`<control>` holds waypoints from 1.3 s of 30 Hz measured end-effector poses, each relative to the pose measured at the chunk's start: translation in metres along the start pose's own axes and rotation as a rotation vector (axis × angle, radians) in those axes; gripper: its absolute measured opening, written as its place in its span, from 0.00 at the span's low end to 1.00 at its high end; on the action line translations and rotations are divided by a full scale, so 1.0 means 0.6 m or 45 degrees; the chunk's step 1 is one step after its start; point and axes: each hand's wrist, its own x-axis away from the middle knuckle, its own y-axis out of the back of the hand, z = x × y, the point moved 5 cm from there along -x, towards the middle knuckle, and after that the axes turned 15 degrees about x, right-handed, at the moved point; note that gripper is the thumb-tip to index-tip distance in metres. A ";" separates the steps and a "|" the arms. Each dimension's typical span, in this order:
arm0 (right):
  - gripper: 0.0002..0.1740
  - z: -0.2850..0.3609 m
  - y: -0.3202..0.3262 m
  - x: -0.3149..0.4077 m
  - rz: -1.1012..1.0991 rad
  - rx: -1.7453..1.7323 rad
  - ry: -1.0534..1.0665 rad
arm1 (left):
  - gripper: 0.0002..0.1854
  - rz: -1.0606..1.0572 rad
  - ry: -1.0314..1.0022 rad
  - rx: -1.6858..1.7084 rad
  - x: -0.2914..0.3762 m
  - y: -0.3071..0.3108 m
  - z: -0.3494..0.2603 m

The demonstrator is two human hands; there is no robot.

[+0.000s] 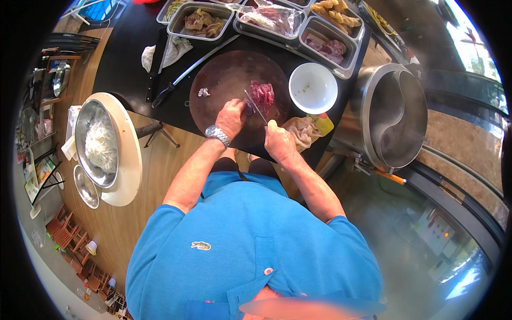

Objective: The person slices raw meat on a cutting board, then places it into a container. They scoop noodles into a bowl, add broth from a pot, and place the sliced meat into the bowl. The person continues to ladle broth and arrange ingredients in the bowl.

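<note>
My right hand (279,141) grips a knife (256,108), its blade slanting up and left across the round wooden chopping board (224,76). Red raw meat (262,95), cut into pieces, lies against the far right side of the blade. On the other side, the bent fingers of my left hand (231,119) hold a darker end of meat (249,107) close to the blade. A metal wristwatch is on my left wrist. One small whitish scrap (203,92) sits apart at the board's left. Just right of the board stands a white bowl (313,88) with small bits in it.
A honing steel (188,74) and a cleaver (156,66) lie left of the board. Metal trays of meat (330,48) line the table's far side. A crumpled cloth (302,131) lies near my right hand. At right, a divided metal pot (394,116) steams; noodles (101,144) fill a basin at left.
</note>
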 end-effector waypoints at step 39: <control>0.06 -0.009 -0.027 0.042 0.049 -0.022 0.030 | 0.14 -0.035 -0.034 0.095 0.006 -0.004 0.016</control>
